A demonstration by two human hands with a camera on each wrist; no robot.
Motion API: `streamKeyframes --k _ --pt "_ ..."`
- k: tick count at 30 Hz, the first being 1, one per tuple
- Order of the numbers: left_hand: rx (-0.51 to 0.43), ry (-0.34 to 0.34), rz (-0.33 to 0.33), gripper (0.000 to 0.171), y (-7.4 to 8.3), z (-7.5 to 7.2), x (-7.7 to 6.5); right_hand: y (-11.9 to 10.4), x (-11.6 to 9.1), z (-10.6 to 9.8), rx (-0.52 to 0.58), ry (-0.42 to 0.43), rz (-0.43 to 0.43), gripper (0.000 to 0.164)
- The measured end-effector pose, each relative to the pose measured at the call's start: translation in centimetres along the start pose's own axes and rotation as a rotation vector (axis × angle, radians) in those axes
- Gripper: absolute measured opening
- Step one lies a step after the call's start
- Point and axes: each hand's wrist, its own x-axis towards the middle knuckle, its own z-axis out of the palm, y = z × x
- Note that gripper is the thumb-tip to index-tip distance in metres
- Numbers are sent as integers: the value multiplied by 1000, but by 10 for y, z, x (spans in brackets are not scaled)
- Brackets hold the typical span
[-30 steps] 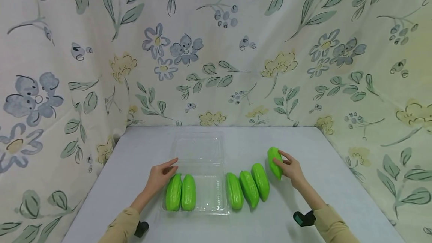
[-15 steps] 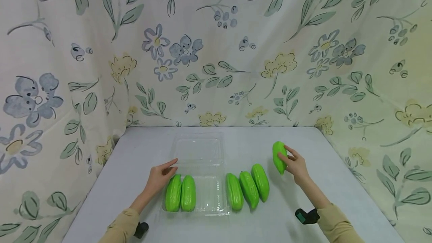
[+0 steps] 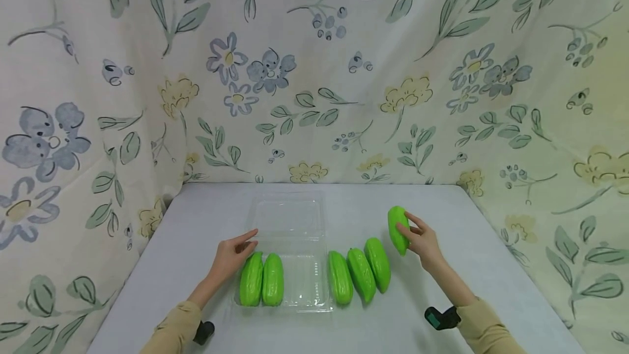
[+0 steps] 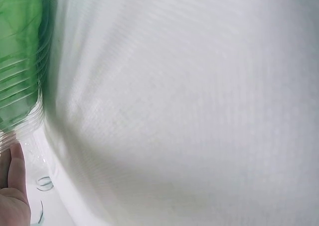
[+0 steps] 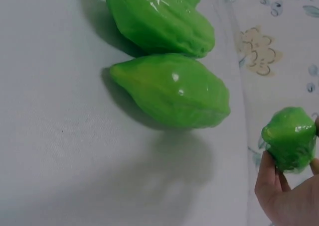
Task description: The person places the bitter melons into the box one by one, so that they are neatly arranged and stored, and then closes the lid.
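In the head view, my right hand (image 3: 425, 243) holds a bright green ridged gourd (image 3: 397, 227) between thumb and fingers, lifted above the table. The right wrist view shows the same glossy gourd (image 5: 289, 136) end-on. My left hand (image 3: 231, 257) reaches to the left side of a clear plastic clamshell container (image 3: 307, 283), its fairly straight fingers (image 4: 17, 169) at the ribbed wall. Two gourds (image 3: 273, 280) lie side by side in the container's left part. Its lid (image 3: 287, 217) lies open behind the base.
Three more green gourds (image 3: 361, 276) lie in a row on the white table (image 3: 432, 201), just right of the container. A floral curtain (image 3: 314, 70) hangs behind the table and along both sides. Each wrist wears a black camera (image 3: 442, 318).
My right hand, holding the gourd, rose and shifted slightly right and away, then came back a little left. The left hand, container and other gourds stayed in place.
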Motion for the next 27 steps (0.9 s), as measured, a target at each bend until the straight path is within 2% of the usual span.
streamKeyframes --k 9,27 --pt "-3 -11 10 36 0 -1 -1 -9 -11 14 24 -23 -45 63" --pt "15 -5 -5 35 0 -1 -1 -15 -24 42 61 -48 -67 60"
